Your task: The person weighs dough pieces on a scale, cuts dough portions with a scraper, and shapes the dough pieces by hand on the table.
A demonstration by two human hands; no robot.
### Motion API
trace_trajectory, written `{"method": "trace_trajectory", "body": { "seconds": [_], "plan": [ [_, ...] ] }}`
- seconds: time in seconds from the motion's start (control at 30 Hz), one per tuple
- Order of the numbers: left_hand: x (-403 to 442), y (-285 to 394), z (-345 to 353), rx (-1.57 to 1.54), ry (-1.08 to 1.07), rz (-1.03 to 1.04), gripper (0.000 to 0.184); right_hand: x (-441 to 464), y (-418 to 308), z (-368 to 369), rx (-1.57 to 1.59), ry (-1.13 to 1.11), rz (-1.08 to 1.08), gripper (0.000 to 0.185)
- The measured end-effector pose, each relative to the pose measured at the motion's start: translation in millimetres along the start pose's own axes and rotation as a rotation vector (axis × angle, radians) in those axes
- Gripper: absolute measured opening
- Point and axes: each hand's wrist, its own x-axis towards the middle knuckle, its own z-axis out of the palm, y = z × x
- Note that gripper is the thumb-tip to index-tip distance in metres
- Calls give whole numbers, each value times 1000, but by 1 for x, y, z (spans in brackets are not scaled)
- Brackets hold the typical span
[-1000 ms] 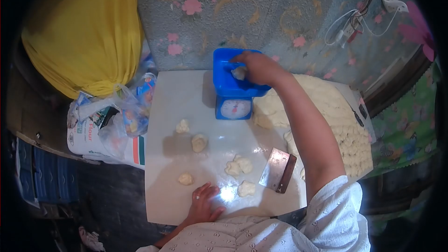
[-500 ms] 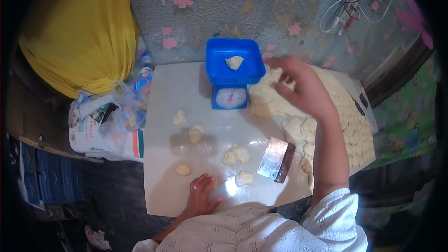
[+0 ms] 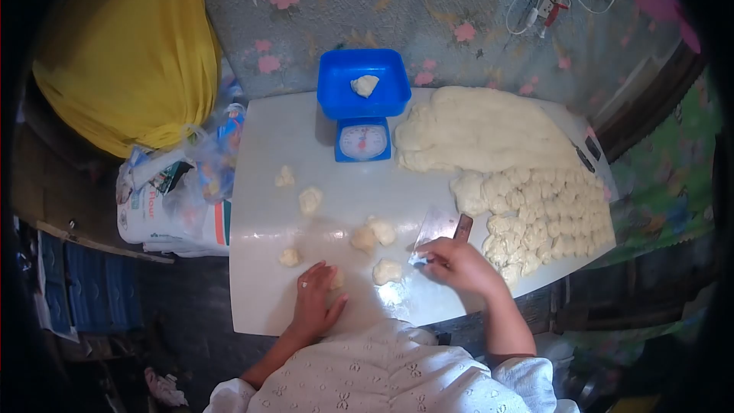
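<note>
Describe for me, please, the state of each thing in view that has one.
Scale: standing upright
Scale pan: holding one dough lump
Dough slab: spread out
Dough pieces beside slab: packed close together
Scraper: partly hidden by right hand
Left hand: palm down, thumb apart
Yellow cloth: bulging

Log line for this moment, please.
left hand: by dough piece | right hand: at scraper | scale tray: one dough lump

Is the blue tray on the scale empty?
No, a piece of dough lies in the blue tray on top of the scale.
</note>
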Motion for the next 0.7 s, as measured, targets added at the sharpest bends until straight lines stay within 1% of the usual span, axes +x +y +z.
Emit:
{"method": "trace_trajectory", "body": {
  "seconds": [0.03, 0.1, 0.17, 0.2, 0.27, 0.33, 0.4, 0.43, 0.47, 0.5, 0.53, 0.57, 0.6, 0.67, 0.7],
  "plan": [
    [-1, 0, 1, 5, -2, -1, 55, -3, -1, 11, 3, 28, -47, 35],
    [-3, -1, 3, -26, 31, -21, 51, -6, 2, 23, -30, 57, -65, 35],
    [-5, 2, -4, -59, 59, -47, 51, -8, 3, 27, -171, 222, -105, 34],
    [-8, 4, -8, -93, 86, -74, 51, -11, -1, 28, -165, 220, -101, 34],
    [-13, 9, -17, -90, 85, -87, 51, -14, -11, 24, -110, 199, -95, 26],
    [-16, 11, -21, -87, 92, -92, 51, -13, -14, 29, -145, 183, -126, 26],
    [-17, 13, -20, -102, 84, -123, 46, -14, -15, 28, -186, 173, -156, 26],
    [-15, 15, -22, -101, 83, -121, 46, -16, -17, 26, -294, 234, -41, 26],
    [-11, 19, -23, -99, 21, -89, 41, -16, -17, 24, -403, 297, 74, 27],
    [-6, 22, -24, -98, -42, -60, 37, -18, -5, 27, -415, 393, 151, 33],
    [-2, 23, -21, -97, -42, -59, 37, -17, -4, 24, -394, 408, 258, 38],
    [3, 26, -15, -104, -100, -27, 34, -17, -2, 21, -372, 421, 368, 45],
    [7, 29, -9, -113, -161, 3, 32, -18, 3, 21, -372, 420, 372, 45],
    [19, 38, 4, -111, -188, 22, 32, -15, 17, 27, -380, 392, 529, 56],
    [25, 42, 10, -106, -208, 44, 32, -14, 19, 29, -381, 395, 532, 56]
  ]
}}
